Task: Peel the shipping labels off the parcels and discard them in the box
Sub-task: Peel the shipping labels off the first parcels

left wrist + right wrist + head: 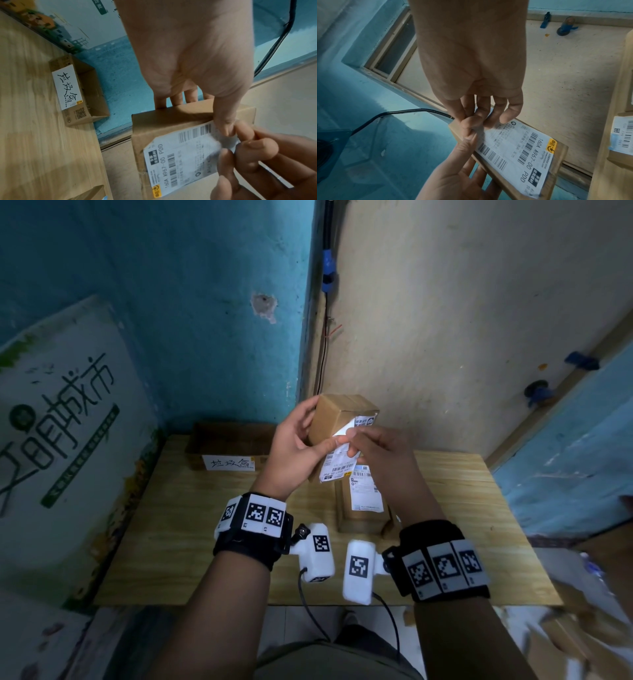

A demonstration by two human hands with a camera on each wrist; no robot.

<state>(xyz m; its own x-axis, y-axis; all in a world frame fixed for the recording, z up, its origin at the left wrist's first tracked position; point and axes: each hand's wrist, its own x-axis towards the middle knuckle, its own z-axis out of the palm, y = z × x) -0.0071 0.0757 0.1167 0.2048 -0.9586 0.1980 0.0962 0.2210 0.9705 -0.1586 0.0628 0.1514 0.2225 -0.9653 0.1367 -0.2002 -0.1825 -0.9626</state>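
My left hand (294, 446) holds a small cardboard parcel (337, 414) up above the table, thumb on its labelled face and fingers behind it. A white shipping label (337, 467) with barcodes covers that face; its upper corner is lifted and folded back. My right hand (373, 445) pinches that loose corner between thumb and fingers. The left wrist view shows the label (180, 162) on the parcel (163, 121), and the right hand (248, 155) at its corner. In the right wrist view the right hand (471, 121) pinches the label (522, 152). The open discard box (226, 436) stands at the table's back left.
A second parcel (361, 522) with its own label (366, 494) lies on the wooden table (171, 525) under my hands. A white printed board (61, 422) leans at the left. Walls close in behind; the discard box (89, 75) carries a handwritten white tag.
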